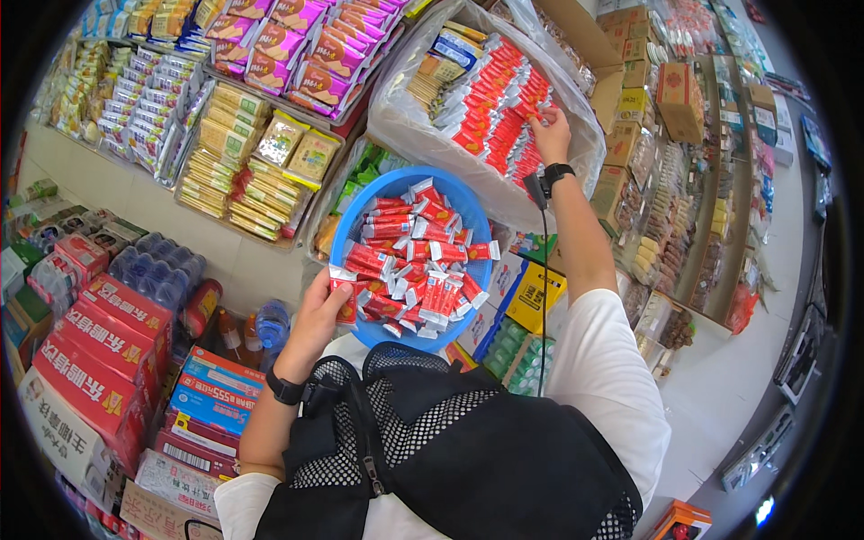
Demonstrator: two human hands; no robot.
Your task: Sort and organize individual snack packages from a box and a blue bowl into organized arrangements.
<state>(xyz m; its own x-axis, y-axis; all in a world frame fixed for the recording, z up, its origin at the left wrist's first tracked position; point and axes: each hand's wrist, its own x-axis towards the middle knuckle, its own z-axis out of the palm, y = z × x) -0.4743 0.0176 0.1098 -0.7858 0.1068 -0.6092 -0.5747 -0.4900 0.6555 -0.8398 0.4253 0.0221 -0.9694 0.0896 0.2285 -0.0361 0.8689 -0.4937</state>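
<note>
My left hand (317, 317) holds a small red packet (343, 295) with silver-white ends, at the left rim of a blue plastic basket (339, 233). Many like packets lie loose in the basket, which is close in front of my body. My right hand (550, 135) is farther off to the right, its fingertips on a red packet (528, 111) at the right side of a box lined with clear plastic (398, 125). Rows of red packets (496, 101) stand in that box, beside a few yellow and blue packs (455, 50). Both wrists wear black bands.
Trays of yellow biscuit packs (263, 202) and purple wafer packs (270, 64) stand at the upper left. Red drink cartons (101, 351) and bottles (272, 324) are stacked at left. Snack shelves (709, 202) run along the right. A black cable (545, 297) hangs from my right wrist.
</note>
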